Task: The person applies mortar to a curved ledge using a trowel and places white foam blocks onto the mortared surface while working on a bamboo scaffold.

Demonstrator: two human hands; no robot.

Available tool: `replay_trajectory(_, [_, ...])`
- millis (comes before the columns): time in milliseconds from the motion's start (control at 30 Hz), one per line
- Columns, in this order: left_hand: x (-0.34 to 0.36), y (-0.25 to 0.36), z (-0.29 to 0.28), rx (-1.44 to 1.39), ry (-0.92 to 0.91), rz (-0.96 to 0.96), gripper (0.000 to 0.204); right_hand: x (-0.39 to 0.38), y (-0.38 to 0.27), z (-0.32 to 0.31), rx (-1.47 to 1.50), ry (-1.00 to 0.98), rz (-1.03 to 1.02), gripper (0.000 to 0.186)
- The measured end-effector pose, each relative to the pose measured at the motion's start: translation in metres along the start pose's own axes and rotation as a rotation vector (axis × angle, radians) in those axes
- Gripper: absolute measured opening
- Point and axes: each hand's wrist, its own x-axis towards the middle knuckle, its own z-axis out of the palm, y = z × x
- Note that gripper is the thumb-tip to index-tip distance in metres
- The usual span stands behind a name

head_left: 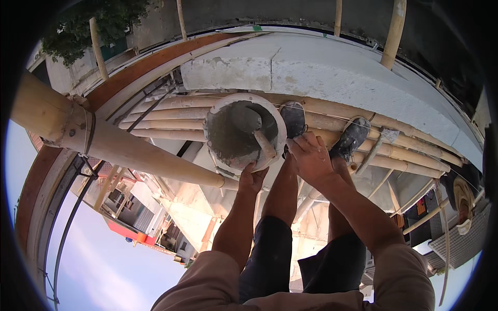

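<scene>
Sitting left of right hand: bucket, left hand apparently touching.

i can steer down into the open bucket from above, but a tool handle slants across its near right side; the left hand blocks the near rim, a thick bamboo pole bars the near left, and a dark shoe crowds the right

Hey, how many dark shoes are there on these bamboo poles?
2. The left shoe is just right of the bucket; the right shoe is farther right. Others may be hidden.
</scene>
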Motion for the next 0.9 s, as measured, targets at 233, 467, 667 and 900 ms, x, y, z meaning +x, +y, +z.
replay_trajectory(233, [-0.011, 0.021, 0.003, -0.156, -0.181, 0.154, 0.055, 0.094, -0.078, 0.064, -0.423, -0.629, -0.117, 0.033])
replay_trajectory(467, [-0.101, 0.025, 0.041, 0.129, -0.126, 0.258, 0.056, 0.077, -0.095, 0.026, -0.381, -0.648, 0.173, 0.043])
replay_trajectory(667, [-0.160, 0.004, 0.052, 0.356, -0.077, 0.368, 0.038, 0.035, -0.049, -0.018, -0.504, -0.754, 0.098, 0.052])
replay_trajectory(900, [-0.194, 0.005, 0.094, 0.460, -0.058, 0.485, 0.027, 0.013, -0.037, -0.049, -0.582, -0.300, -0.071, 0.025])
